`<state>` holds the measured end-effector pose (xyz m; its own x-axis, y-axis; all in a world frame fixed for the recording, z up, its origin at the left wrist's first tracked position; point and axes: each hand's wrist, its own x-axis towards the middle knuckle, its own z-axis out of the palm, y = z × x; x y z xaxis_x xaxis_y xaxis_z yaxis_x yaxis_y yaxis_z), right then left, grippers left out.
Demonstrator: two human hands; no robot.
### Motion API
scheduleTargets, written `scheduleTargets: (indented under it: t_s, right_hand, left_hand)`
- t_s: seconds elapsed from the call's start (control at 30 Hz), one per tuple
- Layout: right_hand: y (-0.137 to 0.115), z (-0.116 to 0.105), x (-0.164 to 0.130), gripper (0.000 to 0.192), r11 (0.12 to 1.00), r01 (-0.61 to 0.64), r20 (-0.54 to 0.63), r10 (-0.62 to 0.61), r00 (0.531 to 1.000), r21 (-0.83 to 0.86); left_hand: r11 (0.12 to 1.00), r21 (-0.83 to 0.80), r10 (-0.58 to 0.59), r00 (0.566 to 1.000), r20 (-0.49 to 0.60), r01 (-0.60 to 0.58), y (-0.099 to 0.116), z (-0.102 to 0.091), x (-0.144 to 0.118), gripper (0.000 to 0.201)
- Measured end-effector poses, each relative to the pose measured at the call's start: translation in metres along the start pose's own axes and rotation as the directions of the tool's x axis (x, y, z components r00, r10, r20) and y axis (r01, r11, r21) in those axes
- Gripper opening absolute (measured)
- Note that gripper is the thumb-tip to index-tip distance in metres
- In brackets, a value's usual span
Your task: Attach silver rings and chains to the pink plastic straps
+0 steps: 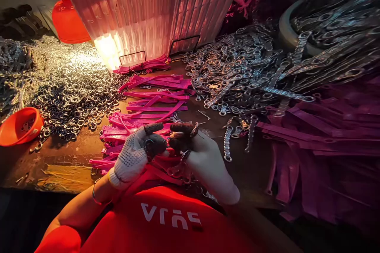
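Observation:
My left hand, in a dotted white glove with dark fingertips, is closed, and a metal ring shows against its fingers. My right hand, in a plain white glove with blackened fingers, meets it fingertip to fingertip. It is closed around small metal links that show between its fingers. What lies in the pinch between the hands is hidden. Under and beyond them spread bundles of pink straps, and more metal links lie below the hands.
Heaped metal rings lie left, near an orange bowl. Right are piled metal strips with ringed ends and hanging purple straps. A ribbed translucent panel stands behind; an orange lamp shade hangs beside it.

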<state>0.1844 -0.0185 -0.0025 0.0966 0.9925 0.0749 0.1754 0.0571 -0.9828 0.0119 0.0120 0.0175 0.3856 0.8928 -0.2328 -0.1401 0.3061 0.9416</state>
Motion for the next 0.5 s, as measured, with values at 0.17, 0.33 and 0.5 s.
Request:
scheduleTargets:
  t_s: [0.17,0.33,0.5]
  right_hand:
    - [-0.007,0.002,0.003,0.035,0.826,0.281,0.185,-0.217,0.958,-0.489]
    - [-0.013,0.006,0.002,0.014,0.448,0.426,0.401,-0.155,0.903,-0.786]
    - [-0.017,0.001,0.003,0.017,0.507,0.422,0.439,-0.092,0.894,-0.751]
  left_hand:
    - [0.998,0.058,0.015,1.0,0.009,-0.016,-0.003,0.0,-0.001,0.05]
    - [0.987,-0.094,-0.133,0.99,-0.05,0.128,-0.008,0.002,0.001,0.035]
    - [0.99,0.045,-0.132,0.991,-0.018,0.132,-0.003,-0.019,0.009,0.029]
